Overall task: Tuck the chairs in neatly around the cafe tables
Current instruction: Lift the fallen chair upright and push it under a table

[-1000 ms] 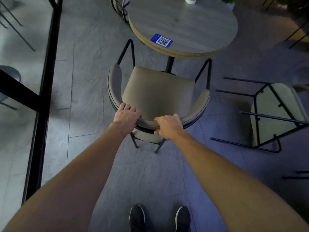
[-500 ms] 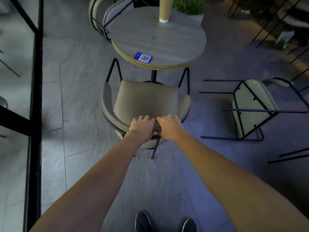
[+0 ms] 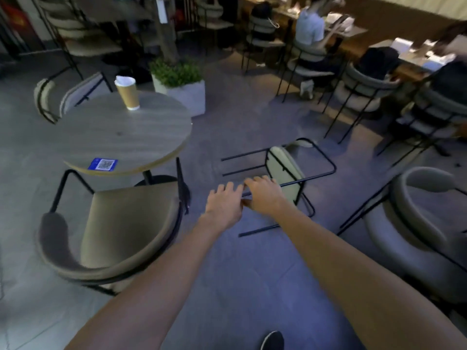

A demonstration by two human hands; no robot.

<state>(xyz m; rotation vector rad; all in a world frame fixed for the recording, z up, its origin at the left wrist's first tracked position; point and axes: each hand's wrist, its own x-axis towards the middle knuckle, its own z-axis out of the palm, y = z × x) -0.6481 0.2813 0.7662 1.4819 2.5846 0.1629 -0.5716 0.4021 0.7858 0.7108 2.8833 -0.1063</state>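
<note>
I see dim bluish light up close, warmer glow far right, motion blur and bowed wide-angle edges

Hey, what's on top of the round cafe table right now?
On the round table, a brown paper cup stands upright near the far edge and a blue QR-code sticker lies flat by the near edge. The cup's white top hides any contents.

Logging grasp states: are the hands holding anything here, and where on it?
Cannot tell for sure. The right hand straddles a black leg of the toppled chair, thumb below; the left hand is open beside it.
</note>
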